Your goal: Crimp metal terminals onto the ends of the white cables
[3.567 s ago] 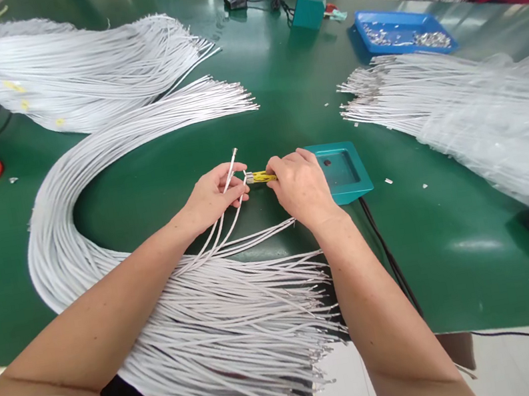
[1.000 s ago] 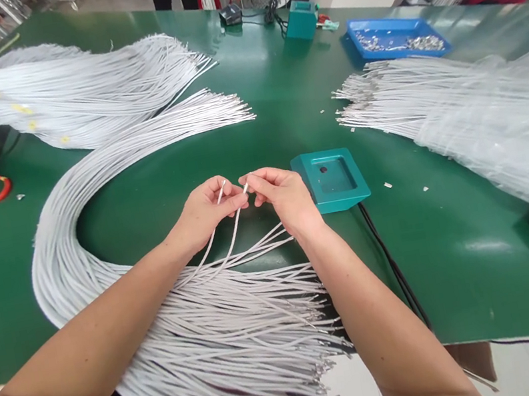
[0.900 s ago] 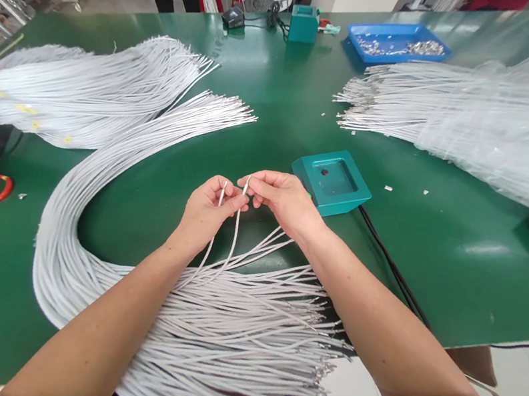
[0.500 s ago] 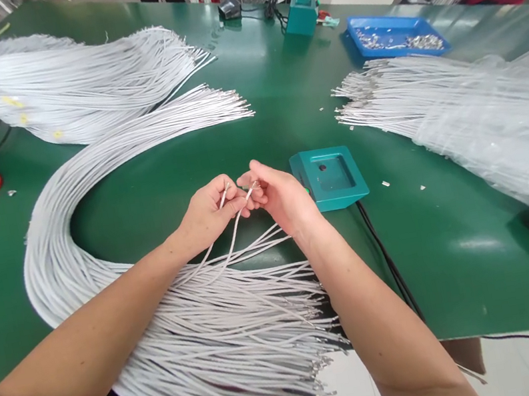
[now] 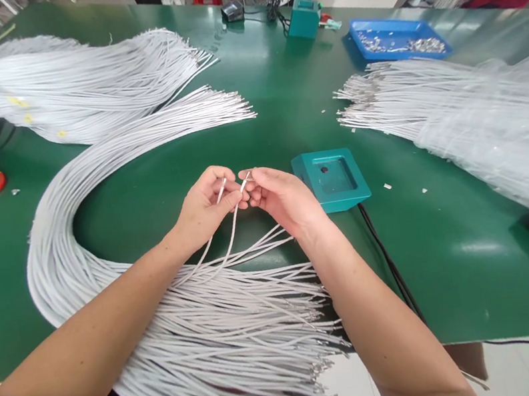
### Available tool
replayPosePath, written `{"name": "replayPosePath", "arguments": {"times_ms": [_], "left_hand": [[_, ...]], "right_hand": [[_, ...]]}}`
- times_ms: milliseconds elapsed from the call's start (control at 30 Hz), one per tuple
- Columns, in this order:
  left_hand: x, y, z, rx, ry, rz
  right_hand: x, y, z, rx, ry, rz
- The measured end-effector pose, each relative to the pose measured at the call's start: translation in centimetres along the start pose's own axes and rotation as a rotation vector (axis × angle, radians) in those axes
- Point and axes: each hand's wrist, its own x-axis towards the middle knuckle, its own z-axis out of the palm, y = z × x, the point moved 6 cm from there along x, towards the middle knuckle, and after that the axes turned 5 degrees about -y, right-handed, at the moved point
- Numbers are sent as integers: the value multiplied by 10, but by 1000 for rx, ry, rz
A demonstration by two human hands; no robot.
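Slipping is risked if wires [image 5: 234, 224] pinched in the left hand [image 5: 206, 206] are tugged by the curled right hand [image 5: 285, 197], its hold unclear.

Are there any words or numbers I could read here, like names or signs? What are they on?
None: no word, label, brand, number or sign can be read.
Yellow patches on the far white bundle: too small and blurred to tell if anything is written.
White cables by the hands: no printing can be made out.
Teal box and blue tray: no lettering can be made out.
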Motion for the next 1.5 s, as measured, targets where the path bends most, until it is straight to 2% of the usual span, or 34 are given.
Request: {"name": "replayPosePath", "arguments": {"times_ms": [167,300,400,500,633,733,800,1067,1367,1500], "left_hand": [[0,0,2,15,-49,4],[0,-10,5,-176,-84,-149],[0,-18,5,-405,-67,-297],[2,-20,2,-368,-26,-324],[4,-13,-4,1,39,-241],[4,-9,-5,201,46,-209],[5,-9,-6,278,49,-191],[11,-14,-8,363,81,-195],[16,-24,-9,372,86,-213],[16,-25,-9,417,76,-198]], "right_hand": [[-6,-15,-5,-479,214,-224],[-11,-21,3,-1045,300,-400],[-14,-21,18,-1568,260,-549],[-14,-21,21,-1824,188,-559],[-13,-29,6,-1921,256,-480],[-8,-27,-5,-1999,216,-352],[-5,-26,-8,-2009,192,-320],[-3,-26,-8,-1999,198,-388],[-1,-25,-11,-2026,231,-384],[-2,-25,-9,-2026,213,-337]]}}
